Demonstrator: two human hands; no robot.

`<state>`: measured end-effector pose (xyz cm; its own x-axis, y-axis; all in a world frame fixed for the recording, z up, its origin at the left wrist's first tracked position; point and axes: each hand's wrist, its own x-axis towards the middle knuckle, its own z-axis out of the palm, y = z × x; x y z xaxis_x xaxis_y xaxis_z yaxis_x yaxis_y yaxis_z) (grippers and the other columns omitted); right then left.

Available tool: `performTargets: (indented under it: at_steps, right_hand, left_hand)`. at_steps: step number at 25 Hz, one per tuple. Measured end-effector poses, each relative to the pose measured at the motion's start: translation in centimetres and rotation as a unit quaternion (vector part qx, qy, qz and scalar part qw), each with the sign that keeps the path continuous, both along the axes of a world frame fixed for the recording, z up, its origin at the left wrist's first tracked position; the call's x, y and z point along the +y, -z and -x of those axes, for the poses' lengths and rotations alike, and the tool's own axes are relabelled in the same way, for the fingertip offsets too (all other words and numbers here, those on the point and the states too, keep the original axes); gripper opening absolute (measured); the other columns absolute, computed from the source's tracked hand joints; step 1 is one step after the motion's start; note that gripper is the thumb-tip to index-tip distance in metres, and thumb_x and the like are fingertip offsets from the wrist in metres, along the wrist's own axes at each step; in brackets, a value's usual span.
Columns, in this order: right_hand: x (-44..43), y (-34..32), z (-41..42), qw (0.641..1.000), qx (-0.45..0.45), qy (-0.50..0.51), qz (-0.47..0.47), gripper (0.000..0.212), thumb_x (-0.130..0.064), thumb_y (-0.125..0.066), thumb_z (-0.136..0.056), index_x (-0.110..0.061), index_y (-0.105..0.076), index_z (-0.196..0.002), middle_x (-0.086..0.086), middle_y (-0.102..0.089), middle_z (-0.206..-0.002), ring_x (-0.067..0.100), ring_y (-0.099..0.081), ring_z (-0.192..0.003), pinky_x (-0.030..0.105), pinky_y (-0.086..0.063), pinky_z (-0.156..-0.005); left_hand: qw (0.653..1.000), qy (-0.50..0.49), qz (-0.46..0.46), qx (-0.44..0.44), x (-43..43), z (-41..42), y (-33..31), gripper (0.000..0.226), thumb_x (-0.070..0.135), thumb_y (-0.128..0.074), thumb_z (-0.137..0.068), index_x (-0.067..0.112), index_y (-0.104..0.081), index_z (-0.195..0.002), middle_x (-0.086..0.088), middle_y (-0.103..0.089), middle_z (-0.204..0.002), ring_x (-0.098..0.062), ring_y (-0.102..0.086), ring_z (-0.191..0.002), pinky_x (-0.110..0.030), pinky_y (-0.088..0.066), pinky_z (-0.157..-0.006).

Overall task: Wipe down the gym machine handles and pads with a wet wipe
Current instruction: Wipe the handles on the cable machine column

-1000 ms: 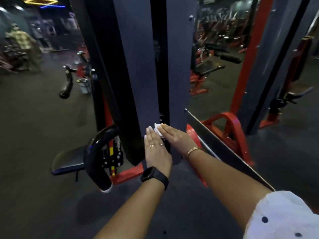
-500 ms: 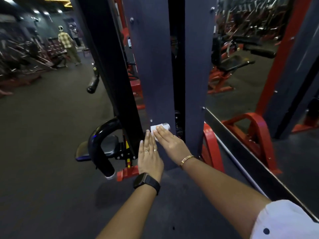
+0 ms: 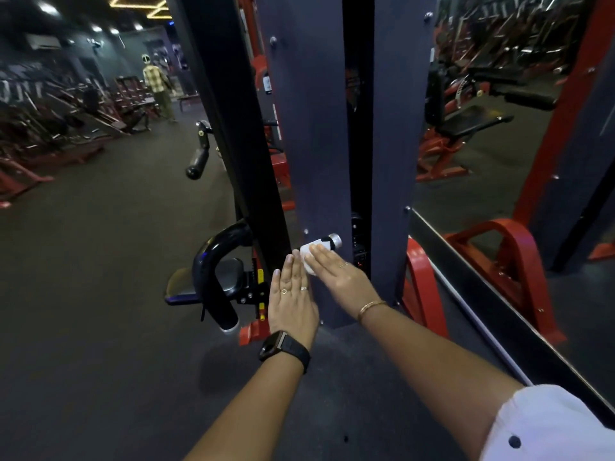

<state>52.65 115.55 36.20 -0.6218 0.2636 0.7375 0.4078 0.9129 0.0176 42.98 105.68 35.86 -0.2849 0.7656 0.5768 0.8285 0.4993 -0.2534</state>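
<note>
My right hand (image 3: 339,277) lies flat with its fingers stretched over a white wet wipe (image 3: 307,253), pressing it against a short pin with a silver tip (image 3: 334,241). The pin sticks out of the grey upright panel (image 3: 309,144) of the gym machine. Beside it, my left hand (image 3: 293,301) rests flat on the same panel, fingers together and holding nothing, its fingertips touching the wipe's edge. A black curved padded handle (image 3: 213,271) and a dark seat pad (image 3: 179,287) sit low to the left of the panel.
A black post (image 3: 233,111) rises left of the panel, with a black roller pad (image 3: 198,161) behind it. Red frame parts (image 3: 422,287) and a mirror wall (image 3: 482,181) stand to the right. A person in a checked shirt (image 3: 156,81) is far off left among machines.
My view has tilted up and drawn closer. Both hands have slid slightly up the panel, and the pin's silver tip now shows beyond the wipe.
</note>
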Motion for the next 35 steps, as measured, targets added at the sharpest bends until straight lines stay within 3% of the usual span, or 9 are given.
performTargets:
  at_steps: [4, 9, 12, 17, 19, 23, 30, 33, 35]
  right_hand:
    - [0.8, -2.0, 1.8, 0.995, 0.009, 0.051, 0.082, 0.061, 0.012, -0.073, -0.066, -0.005, -0.060, -0.123, 0.013, -0.061, -0.126, 0.024, -0.060, -0.114, 0.030, -0.051, -0.088]
    - [0.2, 0.0, 0.1, 0.999, -0.032, -0.006, 0.015, 0.050, 0.002, -0.042, -0.084, -0.009, -0.054, -0.131, 0.009, -0.055, -0.134, 0.023, -0.053, -0.124, 0.028, -0.053, -0.086]
    - [2.4, -1.2, -0.6, 0.997, -0.063, 0.027, -0.027, 0.050, 0.009, -0.048, -0.080, -0.008, -0.057, -0.127, 0.011, -0.059, -0.130, 0.028, -0.056, -0.120, 0.037, -0.056, -0.084]
    - [0.3, -2.5, 2.4, 0.997, -0.048, -0.010, 0.058, 0.048, 0.004, -0.059, -0.077, -0.009, -0.062, -0.123, 0.008, -0.061, -0.127, 0.022, -0.059, -0.116, 0.027, -0.055, -0.079]
    - [1.3, -3.0, 1.8, 0.996, -0.083, -0.020, 0.038, 0.059, 0.005, -0.067, -0.076, -0.011, -0.055, -0.131, 0.007, -0.055, -0.135, 0.022, -0.053, -0.123, 0.028, -0.051, -0.088]
    - [4.0, -3.8, 0.7, 0.989, -0.097, 0.073, 0.083, 0.056, 0.007, -0.039, -0.090, -0.008, -0.035, -0.144, 0.012, -0.037, -0.149, 0.025, -0.032, -0.139, 0.029, -0.023, -0.113]
    - [3.2, -2.4, 0.1, 0.996, -0.074, 0.027, 0.048, 0.051, 0.007, -0.039, -0.084, -0.003, -0.052, -0.132, 0.013, -0.054, -0.135, 0.025, -0.050, -0.127, 0.033, -0.048, -0.098]
    - [5.1, -3.8, 0.4, 0.967, -0.071, 0.104, 0.221, 0.053, 0.003, -0.043, -0.092, -0.014, -0.040, -0.142, 0.011, -0.045, -0.143, 0.025, -0.041, -0.133, 0.035, -0.037, -0.106]
    - [5.4, -3.4, 0.5, 0.912, -0.002, 0.132, 0.388, 0.038, -0.012, -0.041, -0.098, -0.018, -0.050, -0.134, 0.014, -0.058, -0.126, 0.030, -0.055, -0.116, 0.035, -0.044, -0.097]
  left_hand:
    - [1.000, -0.008, -0.003, -0.018, 0.1, -0.2, -0.3, 0.080, 0.023, -0.023, -0.086, -0.007, 0.030, -0.139, -0.018, 0.040, -0.146, -0.028, 0.038, -0.135, -0.043, 0.025, -0.111]
    - [0.999, -0.003, 0.003, -0.036, 0.2, -0.5, -0.4, 0.083, 0.024, -0.027, -0.088, -0.005, 0.032, -0.138, -0.017, 0.044, -0.144, -0.026, 0.042, -0.133, -0.043, 0.030, -0.108]
    - [0.999, -0.001, -0.006, -0.043, 0.0, -0.4, -0.7, 0.085, 0.023, -0.028, -0.083, -0.005, 0.031, -0.139, -0.016, 0.041, -0.146, -0.025, 0.038, -0.136, -0.042, 0.025, -0.111]
    - [0.998, -0.016, 0.024, -0.055, 0.3, -0.8, -0.5, 0.087, 0.030, -0.030, -0.090, -0.005, 0.036, -0.135, -0.015, 0.046, -0.143, -0.026, 0.043, -0.132, -0.044, 0.029, -0.108]
    - [0.998, -0.008, 0.003, -0.054, 0.4, -0.8, -0.6, 0.090, 0.029, -0.035, -0.088, -0.004, 0.031, -0.139, -0.015, 0.041, -0.147, -0.025, 0.038, -0.136, -0.044, 0.027, -0.110]
    - [1.000, 0.002, 0.010, -0.024, 1.1, -0.6, -1.1, 0.086, 0.024, -0.035, -0.086, -0.001, 0.022, -0.145, -0.015, 0.036, -0.150, -0.023, 0.033, -0.139, -0.044, 0.026, -0.111]
    - [0.999, -0.008, 0.049, 0.011, 2.5, -1.4, -0.7, 0.075, 0.024, -0.023, -0.092, -0.006, 0.026, -0.141, -0.020, 0.038, -0.147, -0.026, 0.035, -0.137, -0.047, 0.032, -0.105]
    - [0.999, 0.000, 0.043, 0.004, 2.8, -1.3, -0.7, 0.075, 0.022, -0.023, -0.092, -0.005, 0.028, -0.140, -0.020, 0.040, -0.145, -0.026, 0.038, -0.135, -0.046, 0.036, -0.103]
    - [1.000, 0.001, 0.028, 0.002, 3.0, -1.3, -0.7, 0.077, 0.022, -0.024, -0.090, -0.004, 0.027, -0.141, -0.020, 0.036, -0.148, -0.026, 0.037, -0.136, -0.046, 0.035, -0.103]
